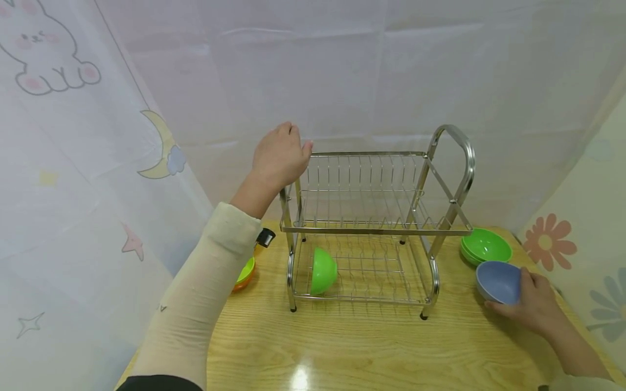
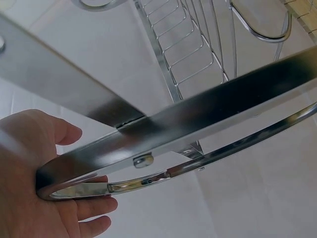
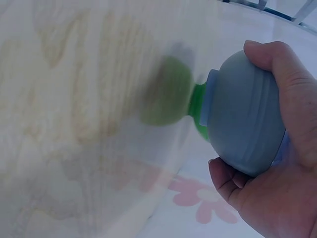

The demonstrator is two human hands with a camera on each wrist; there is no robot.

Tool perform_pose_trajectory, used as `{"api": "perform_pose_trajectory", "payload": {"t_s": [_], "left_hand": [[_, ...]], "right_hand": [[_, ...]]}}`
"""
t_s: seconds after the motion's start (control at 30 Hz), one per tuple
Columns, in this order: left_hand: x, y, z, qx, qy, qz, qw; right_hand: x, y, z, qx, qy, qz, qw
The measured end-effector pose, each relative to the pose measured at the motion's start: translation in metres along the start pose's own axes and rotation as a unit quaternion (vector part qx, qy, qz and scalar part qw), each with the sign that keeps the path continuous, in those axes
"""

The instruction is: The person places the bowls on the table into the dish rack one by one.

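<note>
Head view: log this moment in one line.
left hand: holds silver metal two-tier rack | right hand: holds round blue bowl | round green bowl: sideways on lower tier

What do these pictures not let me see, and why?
Head view: most of the orange bowl, behind the left sleeve.
Left wrist view: much of the rack, beyond frame edges.
Right wrist view: most of the green bowls, behind the blue bowl.
Same view: grain of the table, blurred.

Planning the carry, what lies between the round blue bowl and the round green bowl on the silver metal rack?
Head view: bare yellowish wooden tabletop, the rack's right side frame, then lower wire shelf.
</note>
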State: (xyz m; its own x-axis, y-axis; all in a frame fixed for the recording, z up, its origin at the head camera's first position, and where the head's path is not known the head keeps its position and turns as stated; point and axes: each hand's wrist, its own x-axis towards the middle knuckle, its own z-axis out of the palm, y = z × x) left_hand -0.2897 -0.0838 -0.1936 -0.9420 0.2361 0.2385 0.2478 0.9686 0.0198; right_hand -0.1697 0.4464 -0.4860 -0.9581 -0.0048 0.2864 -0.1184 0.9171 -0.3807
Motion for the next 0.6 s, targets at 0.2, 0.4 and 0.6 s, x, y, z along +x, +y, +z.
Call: {"api": "perform_pose_trajectory", "payload": {"t_s": [0.2, 0.4, 0.6], "left_hand": [[0.0, -0.001, 0.001, -0.009, 0.001, -0.004, 1.0], [-0.001, -0.001, 0.001, -0.014, 0.005, -0.004, 0.9999], [-0.001, -0.001, 0.001, -0.014, 0.009, 0.0, 0.9999]], "right_hand": [[0.0, -0.012, -0.002, 0.004, 0.032, -0.038, 0.9988], [-0.001, -0.029, -0.009, 0.004, 0.029, -0.052, 0.9982], [-0.001, -0.042, -0.015, 0.01, 0.022, -0.051, 0.9984]]}}
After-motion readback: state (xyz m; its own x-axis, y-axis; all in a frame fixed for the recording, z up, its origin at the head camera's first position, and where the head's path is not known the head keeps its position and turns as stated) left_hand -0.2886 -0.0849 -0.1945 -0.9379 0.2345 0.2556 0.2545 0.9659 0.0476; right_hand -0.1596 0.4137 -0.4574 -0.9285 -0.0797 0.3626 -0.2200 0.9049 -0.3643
